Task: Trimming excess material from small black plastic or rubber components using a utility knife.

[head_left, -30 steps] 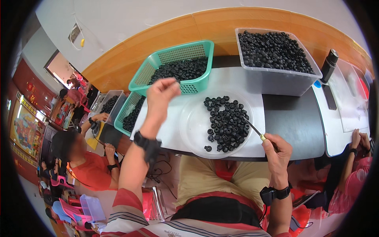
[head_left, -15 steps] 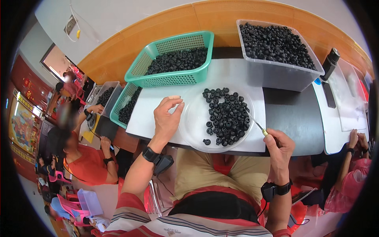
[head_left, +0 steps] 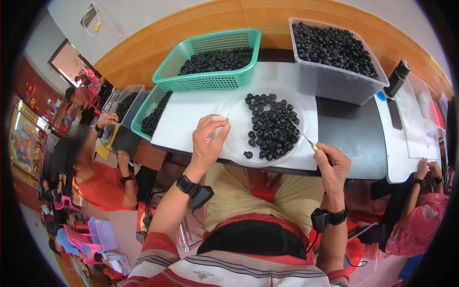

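At the near edge of the surface (head_left: 354,138), the left hand (head_left: 208,143) hovers with fingers loosely curled, pinching nothing visible. The right hand (head_left: 332,167) has its fingers pressed around a thin tool (head_left: 302,135) reaching into the black rings (head_left: 270,126) piled on a clear round plate (head_left: 234,138).

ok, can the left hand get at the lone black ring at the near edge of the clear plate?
Probably yes: the left hand hovers just left of the lone black ring, nothing lies between them.
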